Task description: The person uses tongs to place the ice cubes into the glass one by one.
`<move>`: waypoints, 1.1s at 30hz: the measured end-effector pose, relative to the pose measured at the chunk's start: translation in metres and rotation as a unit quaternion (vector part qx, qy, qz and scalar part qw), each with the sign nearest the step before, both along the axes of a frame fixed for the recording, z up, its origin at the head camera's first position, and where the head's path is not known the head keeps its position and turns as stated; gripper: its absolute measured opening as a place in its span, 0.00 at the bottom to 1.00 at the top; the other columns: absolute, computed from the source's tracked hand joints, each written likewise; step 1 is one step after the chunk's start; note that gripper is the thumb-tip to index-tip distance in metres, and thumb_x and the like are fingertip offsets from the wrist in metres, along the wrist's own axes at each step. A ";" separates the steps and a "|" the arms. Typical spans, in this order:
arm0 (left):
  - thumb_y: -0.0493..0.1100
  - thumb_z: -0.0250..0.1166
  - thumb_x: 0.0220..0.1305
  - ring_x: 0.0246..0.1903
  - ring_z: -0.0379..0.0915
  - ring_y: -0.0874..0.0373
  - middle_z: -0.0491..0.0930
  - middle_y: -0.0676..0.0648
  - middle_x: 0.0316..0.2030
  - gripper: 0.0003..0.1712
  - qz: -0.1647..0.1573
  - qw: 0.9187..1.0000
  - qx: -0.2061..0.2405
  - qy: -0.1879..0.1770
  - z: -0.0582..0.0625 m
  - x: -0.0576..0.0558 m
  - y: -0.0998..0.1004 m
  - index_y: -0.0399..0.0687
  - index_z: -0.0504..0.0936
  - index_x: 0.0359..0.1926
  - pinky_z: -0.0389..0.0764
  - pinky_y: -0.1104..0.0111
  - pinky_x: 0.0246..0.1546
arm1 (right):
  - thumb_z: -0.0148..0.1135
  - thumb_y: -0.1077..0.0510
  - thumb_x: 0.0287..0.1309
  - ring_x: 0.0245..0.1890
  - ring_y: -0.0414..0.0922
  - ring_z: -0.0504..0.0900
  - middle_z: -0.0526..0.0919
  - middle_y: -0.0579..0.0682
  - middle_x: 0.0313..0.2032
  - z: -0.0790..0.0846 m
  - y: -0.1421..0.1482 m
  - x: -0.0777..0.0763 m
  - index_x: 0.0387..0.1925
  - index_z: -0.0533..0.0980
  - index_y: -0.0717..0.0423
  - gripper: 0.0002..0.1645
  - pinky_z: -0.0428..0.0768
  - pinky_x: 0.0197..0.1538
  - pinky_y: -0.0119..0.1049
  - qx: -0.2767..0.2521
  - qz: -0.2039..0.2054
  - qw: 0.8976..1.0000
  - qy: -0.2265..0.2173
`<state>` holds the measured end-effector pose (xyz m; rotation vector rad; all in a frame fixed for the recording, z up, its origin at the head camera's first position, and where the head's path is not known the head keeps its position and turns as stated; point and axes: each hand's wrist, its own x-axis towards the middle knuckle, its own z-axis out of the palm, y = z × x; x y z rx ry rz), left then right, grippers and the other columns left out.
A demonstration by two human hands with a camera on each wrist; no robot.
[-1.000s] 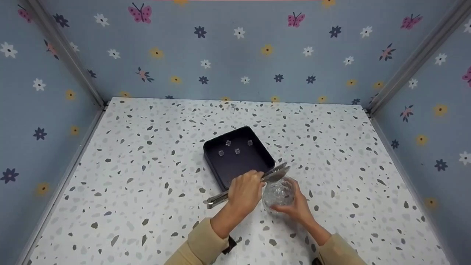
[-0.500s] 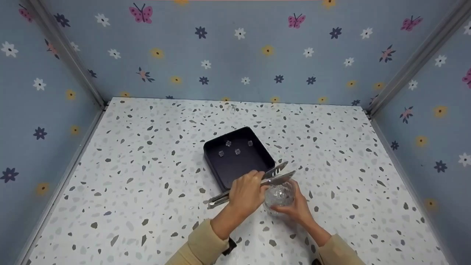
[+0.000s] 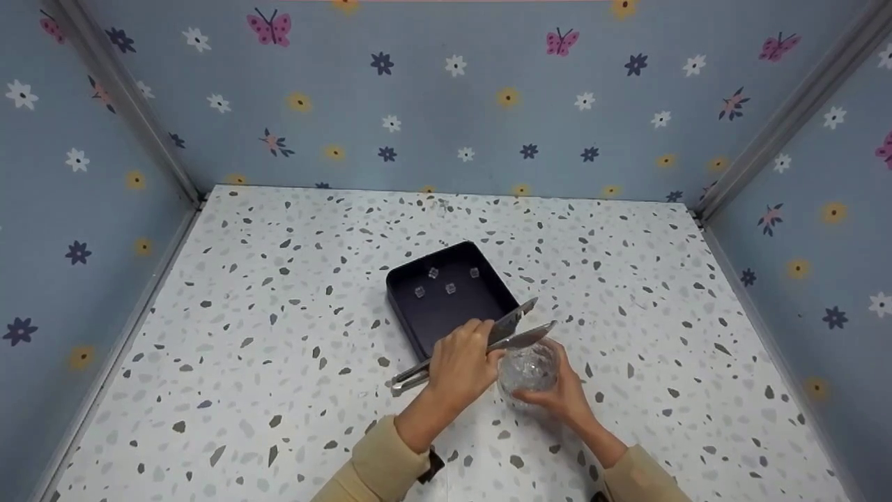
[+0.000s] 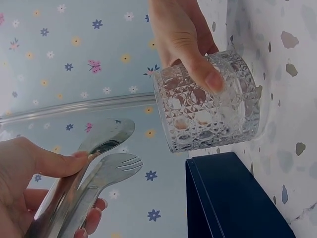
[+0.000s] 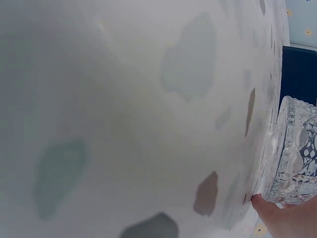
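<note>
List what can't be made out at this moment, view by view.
- Head: part of the black tray's near wall, behind the left hand and tongs.
- Head: fine detail of the clear cubes, too small.
- Left wrist: the glass's contents, obscured by its patterned wall.
- Left wrist: the tongs' far end, cut off by the bottom edge.
- Right wrist: most of the right hand, cut off by the frame edges.

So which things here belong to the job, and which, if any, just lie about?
In the job: tongs in the left hand; patterned glass, held by the right hand; dark tray; four clear cubes inside it.
Only setting: speckled tabletop; flowered wall.
</note>
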<state>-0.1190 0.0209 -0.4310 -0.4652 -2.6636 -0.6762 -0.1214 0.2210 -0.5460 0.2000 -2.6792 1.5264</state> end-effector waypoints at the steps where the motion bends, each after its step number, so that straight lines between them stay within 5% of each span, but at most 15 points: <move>1: 0.47 0.69 0.45 0.26 0.76 0.52 0.78 0.47 0.30 0.21 0.002 1.000 -0.001 0.000 0.000 0.000 -0.001 0.41 0.79 0.40 0.75 0.63 0.22 | 0.77 0.51 0.25 0.53 0.51 0.68 0.68 0.55 0.55 0.000 0.000 0.000 0.61 0.56 0.52 0.58 0.65 0.53 0.48 0.000 0.000 1.000 0.000; 18: 0.45 0.70 0.43 0.27 0.76 0.50 0.78 0.43 0.33 0.24 0.035 0.999 -0.001 0.013 -0.003 -0.009 -0.021 0.37 0.79 0.42 0.76 0.61 0.24 | 0.77 0.50 0.24 0.54 0.52 0.67 0.68 0.55 0.55 0.001 -0.001 0.000 0.60 0.57 0.52 0.58 0.64 0.54 0.48 0.012 -0.010 1.000 -0.016; 33: 0.45 0.70 0.44 0.30 0.75 0.48 0.78 0.41 0.34 0.26 0.061 0.998 -0.017 -0.013 -0.007 -0.024 -0.038 0.34 0.78 0.43 0.76 0.60 0.27 | 0.78 0.49 0.20 0.54 0.53 0.67 0.69 0.55 0.55 0.003 -0.002 -0.001 0.59 0.58 0.51 0.58 0.63 0.55 0.49 0.016 -0.016 1.000 -0.017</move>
